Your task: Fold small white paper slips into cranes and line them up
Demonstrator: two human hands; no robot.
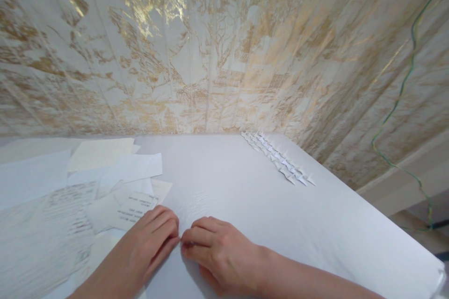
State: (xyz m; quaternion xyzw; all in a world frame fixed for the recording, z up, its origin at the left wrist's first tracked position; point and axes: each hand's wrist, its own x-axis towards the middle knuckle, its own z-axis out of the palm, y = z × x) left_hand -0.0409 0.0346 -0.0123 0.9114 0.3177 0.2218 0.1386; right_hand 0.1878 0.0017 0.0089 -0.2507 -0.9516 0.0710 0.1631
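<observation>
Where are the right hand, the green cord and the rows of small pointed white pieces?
Right hand (221, 245), head view: the back of the hand.
Green cord (373, 142), head view: its leftmost bend.
Small pointed white pieces (282, 159), head view: a piece mid-row.

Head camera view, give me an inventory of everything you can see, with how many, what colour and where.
White table: one, white, across the lower part of the view
Loose papers: several overlapping, white and cream, some printed, on the table's left
Folded paper pieces: many, too small to count, whitish, in slanting rows near the table's far right
Patterned wall covering: count unclear, pale with gold, behind the table and at right
Cord: one, green, hanging at right
Left hand: one, bare, beside the papers
Right hand: one, bare, fingertips close to the left hand's
</observation>
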